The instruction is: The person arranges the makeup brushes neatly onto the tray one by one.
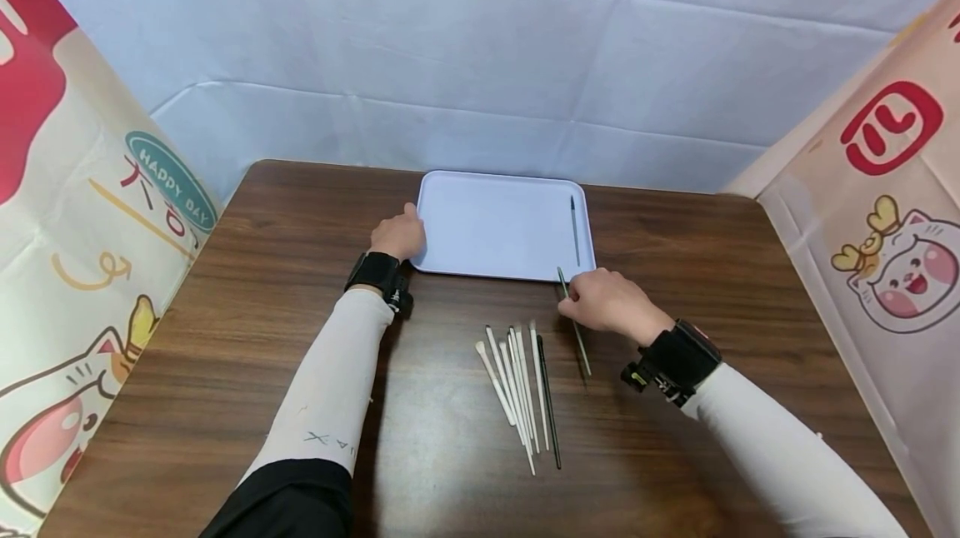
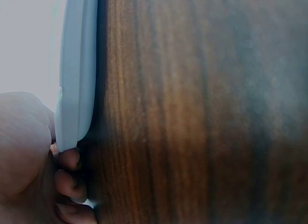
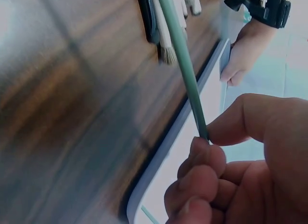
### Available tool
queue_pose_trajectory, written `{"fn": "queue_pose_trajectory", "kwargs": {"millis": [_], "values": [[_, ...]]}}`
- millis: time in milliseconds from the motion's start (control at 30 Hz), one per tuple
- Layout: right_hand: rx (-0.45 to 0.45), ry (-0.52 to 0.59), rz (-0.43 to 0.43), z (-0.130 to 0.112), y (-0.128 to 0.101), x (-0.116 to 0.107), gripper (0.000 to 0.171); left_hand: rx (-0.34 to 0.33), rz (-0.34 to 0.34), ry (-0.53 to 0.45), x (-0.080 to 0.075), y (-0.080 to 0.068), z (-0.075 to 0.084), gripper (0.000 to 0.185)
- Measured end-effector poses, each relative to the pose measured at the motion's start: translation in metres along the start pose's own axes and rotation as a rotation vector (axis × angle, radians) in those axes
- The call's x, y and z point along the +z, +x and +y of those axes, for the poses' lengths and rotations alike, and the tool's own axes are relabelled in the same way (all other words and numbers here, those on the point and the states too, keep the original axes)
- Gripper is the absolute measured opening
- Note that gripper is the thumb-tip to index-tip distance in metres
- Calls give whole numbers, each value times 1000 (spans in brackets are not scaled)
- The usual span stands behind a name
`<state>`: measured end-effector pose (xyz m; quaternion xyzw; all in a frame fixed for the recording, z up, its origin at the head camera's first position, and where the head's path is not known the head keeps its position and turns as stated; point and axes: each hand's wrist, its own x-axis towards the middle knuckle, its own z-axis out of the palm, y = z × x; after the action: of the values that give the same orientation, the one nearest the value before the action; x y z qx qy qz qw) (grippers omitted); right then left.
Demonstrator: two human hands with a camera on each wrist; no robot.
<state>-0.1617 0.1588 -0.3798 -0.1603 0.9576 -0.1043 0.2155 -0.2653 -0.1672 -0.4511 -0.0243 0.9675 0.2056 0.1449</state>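
In the head view, your left hand grips the left edge of the tray, and your right hand pinches a slim green brush by the tray's near right corner. A thin brush lies inside the tray along its right side. On the table, on your side of the tray, lie several pale brushes in a loose fan, with a black brush at the right of them. In the left wrist view, your fingers curl under the tray's rim. In the right wrist view, your thumb and fingertips hold the green brush, the tray's long edge running behind it.
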Motion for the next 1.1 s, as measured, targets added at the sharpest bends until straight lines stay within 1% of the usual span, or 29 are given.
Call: {"fn": "queue_pose_trajectory", "kwargs": {"millis": [133,367,600,900,1100], "values": [[3,0,0,1,9,-5,43,7,5,-4,0,0,-1,37],[12,0,-11,1,24,-15,42,1,-12,11,1,2,-2,40],[35,7,-48,3,35,-22,40,8,4,20,1,1,0,40],[18,45,-23,10,47,-28,43,4,19,9,3,2,-1,43],[35,45,-11,12,58,-32,44,0,21,3,4,3,-1,41]]}}
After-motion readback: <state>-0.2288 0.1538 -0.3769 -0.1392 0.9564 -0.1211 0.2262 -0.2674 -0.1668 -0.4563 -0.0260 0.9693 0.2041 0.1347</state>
